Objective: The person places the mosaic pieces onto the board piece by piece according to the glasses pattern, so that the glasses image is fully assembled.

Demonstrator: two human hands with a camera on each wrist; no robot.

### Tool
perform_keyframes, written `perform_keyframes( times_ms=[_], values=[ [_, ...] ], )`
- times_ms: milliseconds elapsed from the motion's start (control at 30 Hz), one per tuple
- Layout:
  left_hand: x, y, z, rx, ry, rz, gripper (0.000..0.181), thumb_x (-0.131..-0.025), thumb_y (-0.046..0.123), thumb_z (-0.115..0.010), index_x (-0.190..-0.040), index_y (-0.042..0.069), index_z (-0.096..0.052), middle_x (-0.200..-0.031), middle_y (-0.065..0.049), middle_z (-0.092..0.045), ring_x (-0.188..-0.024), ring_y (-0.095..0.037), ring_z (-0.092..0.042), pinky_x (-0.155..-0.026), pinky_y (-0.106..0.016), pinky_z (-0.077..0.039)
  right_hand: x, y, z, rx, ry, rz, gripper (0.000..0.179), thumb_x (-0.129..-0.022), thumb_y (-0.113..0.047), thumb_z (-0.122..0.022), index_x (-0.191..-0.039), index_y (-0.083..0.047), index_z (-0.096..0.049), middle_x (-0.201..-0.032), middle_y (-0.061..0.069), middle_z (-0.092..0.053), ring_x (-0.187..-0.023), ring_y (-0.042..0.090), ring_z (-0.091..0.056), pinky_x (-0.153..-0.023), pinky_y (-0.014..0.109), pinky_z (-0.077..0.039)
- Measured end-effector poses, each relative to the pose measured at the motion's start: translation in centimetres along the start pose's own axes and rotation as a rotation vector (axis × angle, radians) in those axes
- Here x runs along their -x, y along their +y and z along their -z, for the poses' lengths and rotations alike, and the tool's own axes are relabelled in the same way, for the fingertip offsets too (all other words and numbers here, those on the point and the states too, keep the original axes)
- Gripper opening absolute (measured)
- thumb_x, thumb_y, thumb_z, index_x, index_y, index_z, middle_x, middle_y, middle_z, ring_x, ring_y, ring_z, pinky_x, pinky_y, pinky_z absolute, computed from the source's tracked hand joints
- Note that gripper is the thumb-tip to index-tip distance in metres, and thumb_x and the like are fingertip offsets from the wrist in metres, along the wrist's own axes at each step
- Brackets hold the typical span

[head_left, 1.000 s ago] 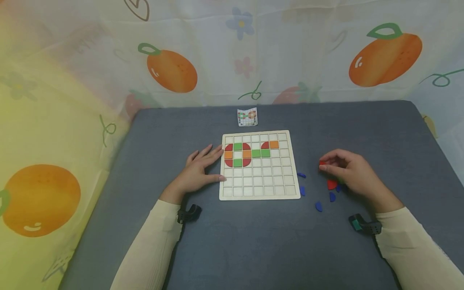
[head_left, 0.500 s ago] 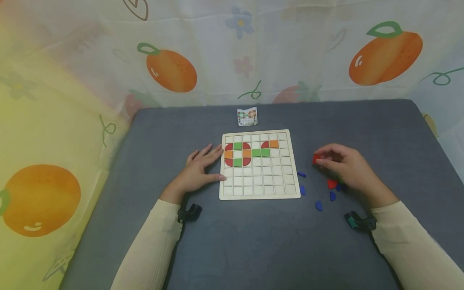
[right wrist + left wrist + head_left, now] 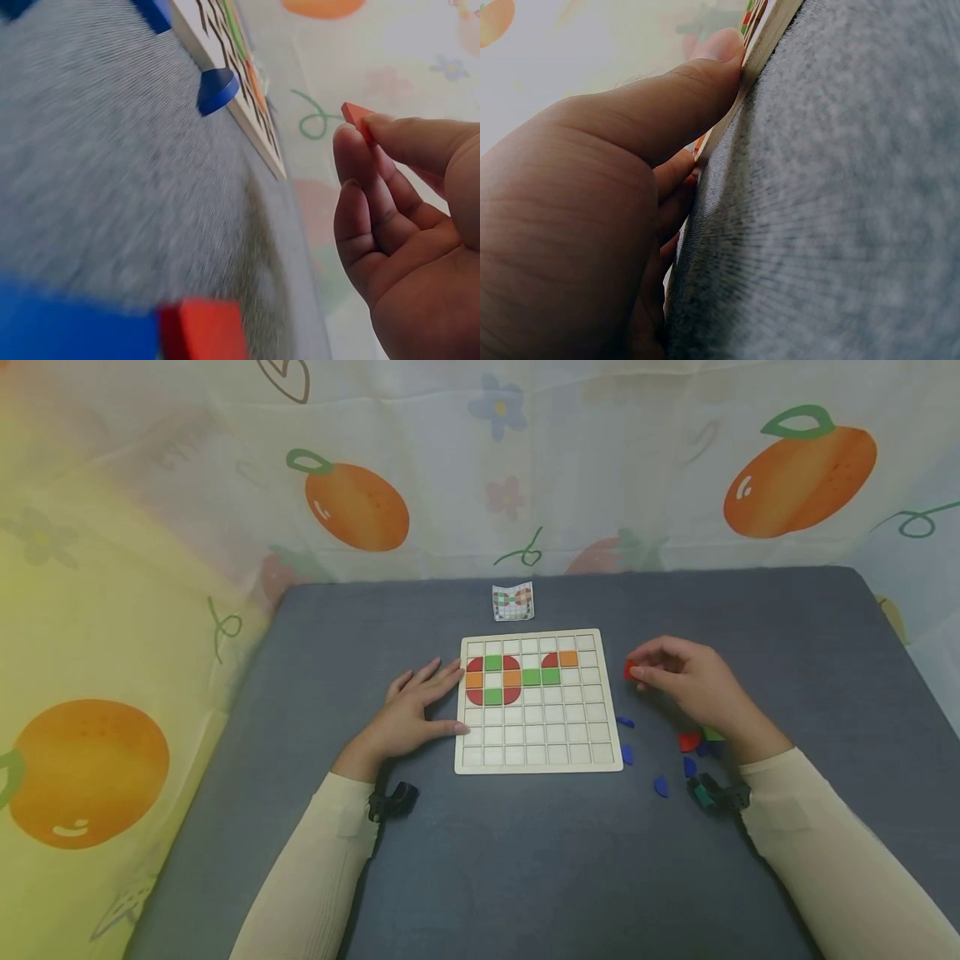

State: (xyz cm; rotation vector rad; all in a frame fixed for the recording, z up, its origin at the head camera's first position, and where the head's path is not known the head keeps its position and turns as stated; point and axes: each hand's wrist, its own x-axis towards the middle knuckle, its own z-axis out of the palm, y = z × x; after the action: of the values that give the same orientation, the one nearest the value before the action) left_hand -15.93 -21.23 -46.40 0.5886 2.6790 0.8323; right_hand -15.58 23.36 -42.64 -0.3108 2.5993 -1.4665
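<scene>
Pinching right hand (image 3: 693,683): thumb and fingertips close together on a small red piece (image 3: 360,118), which hangs in the air just right of the board (image 3: 536,735), apart from its rim
Left hand (image 3: 408,718): fingers straight and spread, thumb resting on the board's left rim, fingertips at the same edge
Board: pale, gridded, flat on the grey surface (image 3: 525,868)
Set tiles: a ring with rounded red corners, green tiles (image 3: 492,697) top and bottom, orange tiles (image 3: 512,679) at the sides; two more green tiles run right from it, a rounded red tile (image 3: 550,660) above the second, an orange one beside that
Loose pieces: blue pieces (image 3: 661,787) right of the board, two just beside its edge; another red piece (image 3: 689,742) and a green piece (image 3: 713,734) near the right wrist
Card (image 3: 513,602): small, printed, beyond the board's far edge
</scene>
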Motion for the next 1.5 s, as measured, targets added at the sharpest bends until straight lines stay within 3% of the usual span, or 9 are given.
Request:
perform_keyframes(
  times_ms=[333, 533, 800, 1200, 1500],
  values=[
    [0.0, 0.0, 0.1, -0.004, 0.004, -0.015, 0.1, -0.094, 0.052, -0.085, -0.173, 0.022, -0.032, -0.177, 0.011, -0.024, -0.166, -0.019, -0.004, -0.127, -0.056, 0.005, -3.0, -0.4, -1.3, 0.006, -0.049, -0.045, 0.022, -0.109, -0.018, -0.072, -0.128, -0.006, -0.074, -0.107, 0.01, -0.076, -0.092, 0.026, -0.072, -0.09, 0.043, -0.053],
    [0.0, -0.1, 0.1, -0.006, 0.003, -0.016, 0.101, -0.094, 0.053, -0.085, -0.174, 0.022, -0.032, -0.177, 0.013, -0.024, -0.166, -0.017, -0.004, -0.127, -0.056, 0.005, -4.5, -0.4, -2.0, 0.033, -0.046, -0.057, 0.021, -0.106, -0.019, -0.076, -0.12, -0.003, -0.076, -0.1, 0.011, -0.076, -0.091, 0.028, -0.068, -0.087, 0.042, -0.049],
    [-0.1, -0.2, 0.0, -0.006, 0.001, -0.017, 0.101, -0.094, 0.055, -0.085, -0.173, 0.023, -0.032, -0.177, 0.015, -0.023, -0.165, -0.016, -0.003, -0.126, -0.056, 0.005, -6.1, 0.2, -2.9, 0.092, -0.06, -0.081, 0.021, -0.107, -0.021, -0.075, -0.119, -0.005, -0.08, -0.114, 0.014, -0.074, -0.106, 0.031, -0.062, -0.09, 0.046, -0.047],
    [-0.1, -0.1, 0.0, -0.001, 0.005, -0.02, 0.099, -0.095, 0.053, -0.084, -0.173, 0.022, -0.032, -0.177, 0.014, -0.024, -0.165, -0.017, -0.005, -0.127, -0.056, 0.004, -7.2, 0.0, -3.6, 0.133, -0.069, -0.12, 0.022, -0.107, -0.024, -0.075, -0.117, -0.005, -0.08, -0.111, 0.014, -0.075, -0.103, 0.032, -0.062, -0.085, 0.045, -0.048],
    [0.0, -0.1, 0.0, -0.004, 0.001, -0.011, 0.1, -0.094, 0.053, -0.085, -0.173, 0.022, -0.032, -0.177, 0.013, -0.023, -0.165, -0.017, -0.004, -0.126, -0.056, 0.005, -7.0, 0.4, -3.7, 0.069, -0.05, -0.113, 0.031, -0.113, -0.031, -0.065, -0.125, -0.004, -0.075, -0.106, 0.013, -0.072, -0.095, 0.031, -0.061, -0.087, 0.048, -0.047]
  ],
)
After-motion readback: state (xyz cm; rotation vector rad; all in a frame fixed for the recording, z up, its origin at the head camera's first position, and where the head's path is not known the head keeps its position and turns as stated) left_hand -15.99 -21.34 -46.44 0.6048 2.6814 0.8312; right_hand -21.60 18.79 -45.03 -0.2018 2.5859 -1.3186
